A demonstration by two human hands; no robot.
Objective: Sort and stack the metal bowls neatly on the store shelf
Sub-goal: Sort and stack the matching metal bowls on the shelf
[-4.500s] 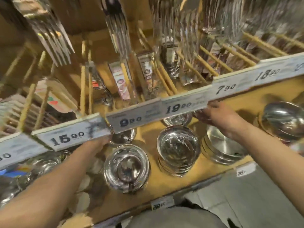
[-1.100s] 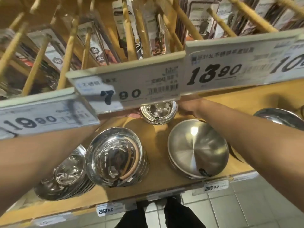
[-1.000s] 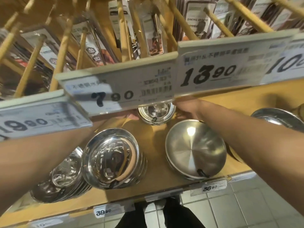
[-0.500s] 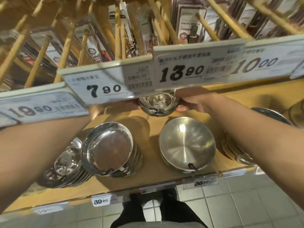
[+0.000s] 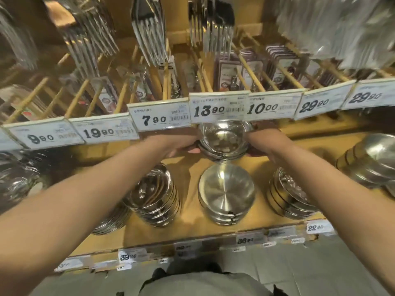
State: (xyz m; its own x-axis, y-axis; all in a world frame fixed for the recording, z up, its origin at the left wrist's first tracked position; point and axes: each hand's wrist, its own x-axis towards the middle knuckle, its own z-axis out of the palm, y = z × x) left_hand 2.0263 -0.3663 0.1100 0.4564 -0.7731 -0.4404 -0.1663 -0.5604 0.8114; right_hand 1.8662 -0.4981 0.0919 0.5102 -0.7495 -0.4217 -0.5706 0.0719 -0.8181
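Note:
A small stack of shiny metal bowls (image 5: 223,142) is at the back of the wooden shelf (image 5: 192,171), partly under the price-tag rail. My left hand (image 5: 181,144) grips its left side and my right hand (image 5: 259,142) grips its right side. In front of it stands a stack of brushed bowls (image 5: 226,197). A leaning stack of polished bowls (image 5: 154,199) is to the left, and another stack (image 5: 286,197) is to the right, partly behind my right forearm.
The price-tag rail (image 5: 213,110) of the upper shelf hangs just above my hands. Packaged cutlery between wooden dividers (image 5: 245,71) fills that upper shelf. More bowls sit at the far right (image 5: 372,165) and far left (image 5: 19,180). Tiled floor (image 5: 299,272) lies below the shelf edge.
Both hands have closed round the small bowl stack at the back and drawn it forward from under the rail. The view has pulled back and risen, showing more of the shelf.

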